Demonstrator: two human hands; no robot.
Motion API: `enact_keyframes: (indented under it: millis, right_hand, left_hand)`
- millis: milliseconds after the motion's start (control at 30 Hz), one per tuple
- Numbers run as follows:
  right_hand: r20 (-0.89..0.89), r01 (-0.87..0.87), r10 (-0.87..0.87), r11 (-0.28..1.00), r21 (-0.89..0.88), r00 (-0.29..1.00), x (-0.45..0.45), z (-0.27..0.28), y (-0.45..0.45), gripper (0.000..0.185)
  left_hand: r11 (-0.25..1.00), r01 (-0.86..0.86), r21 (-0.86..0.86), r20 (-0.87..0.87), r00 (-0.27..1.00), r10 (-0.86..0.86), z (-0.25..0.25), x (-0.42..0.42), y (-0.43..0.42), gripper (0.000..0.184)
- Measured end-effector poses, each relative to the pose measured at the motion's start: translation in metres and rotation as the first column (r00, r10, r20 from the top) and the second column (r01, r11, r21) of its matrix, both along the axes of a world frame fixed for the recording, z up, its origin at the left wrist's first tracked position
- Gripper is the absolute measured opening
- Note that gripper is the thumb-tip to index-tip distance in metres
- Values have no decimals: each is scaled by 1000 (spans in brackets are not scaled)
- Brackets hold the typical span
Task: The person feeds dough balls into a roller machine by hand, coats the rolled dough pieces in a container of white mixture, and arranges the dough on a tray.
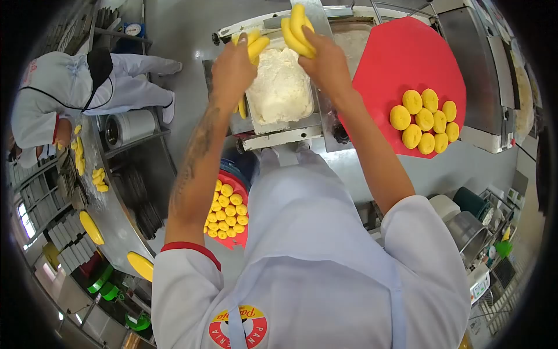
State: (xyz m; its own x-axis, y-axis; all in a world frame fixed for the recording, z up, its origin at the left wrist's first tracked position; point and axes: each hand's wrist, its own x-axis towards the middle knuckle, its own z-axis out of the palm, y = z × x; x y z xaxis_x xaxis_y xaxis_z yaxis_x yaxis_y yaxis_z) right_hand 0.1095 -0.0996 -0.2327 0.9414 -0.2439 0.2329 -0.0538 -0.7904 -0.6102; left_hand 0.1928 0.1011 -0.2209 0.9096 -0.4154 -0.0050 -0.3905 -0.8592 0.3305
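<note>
At the top middle, my left hand (234,68) is closed around long, curved yellow dough pieces (256,46). Level with it, my right hand (326,63) grips more elongated yellow dough pieces (297,30), which stick up past the fingers. Between and just below both hands lies a rectangular tub (315,96) filled with a white, crumbly mass (280,87); whether it is flour or cheese I cannot tell. A further yellow strip (242,107) shows beside the tub, partly behind my left forearm.
Round yellow dough pieces (425,120) lie on a red board (401,64) at right. More rounds (226,212) sit on a lower red surface (233,240) by my left side. At far left, a person (64,87) stands at a metal table (119,215) bearing yellow dough strips (79,154).
</note>
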Motion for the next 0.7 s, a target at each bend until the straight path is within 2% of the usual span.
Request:
enact_keyframes:
  millis: [33,100,133,167,267,300,333,400,467,533,567,633,700]
  right_hand:
    - [118,-6,21,993,-121,993,0,-15,6,52]
    - [-232,-160,126,978,-132,964,-17,-78,29,50]
    - [-460,-293,223,952,-86,859,-29,-106,40,49]
    - [-656,-407,302,913,-8,692,-38,-121,48,48]
    - [-502,-339,327,938,71,800,-21,-114,31,30]
    - [-487,-243,290,957,159,824,-27,-87,26,35]
    - [-445,-159,247,961,226,861,-7,-49,14,40]
    - [-289,-127,161,983,132,944,0,-5,3,45]
    - [-160,-111,114,993,29,980,-11,-1,10,47]
    - [-36,-113,110,988,-103,993,-22,-34,23,48]
    - [-253,-221,195,972,-79,947,-28,-66,27,49]
    - [-636,-407,332,913,30,697,-35,-127,31,51]
    - [-606,-463,382,886,26,697,0,-119,13,53]
  left_hand:
    - [998,1,63,1,1000,-1,-13,-7,-7,49]
    - [983,4,186,6,1000,-5,-64,-29,-14,47]
    - [970,74,230,-128,991,-46,-98,-42,-13,45]
    - [952,150,267,-262,962,-79,-122,-50,-9,43]
    - [996,87,30,-303,950,-74,-126,-30,-2,40]
    - [999,44,12,-428,903,-35,-93,-13,-3,39]
    - [1000,6,-31,-382,924,-18,-77,-2,0,39]
    - [996,-43,-76,-295,955,19,-38,12,-7,40]
    - [994,-85,-71,-233,970,67,8,-6,-17,42]
    - [995,-34,98,-175,983,51,-35,-34,-21,44]
    - [983,-15,182,-145,988,42,-66,-49,-20,44]
    - [969,105,226,-267,963,-42,-118,-75,-11,41]
    - [989,117,86,-374,924,-76,-109,-30,-9,39]
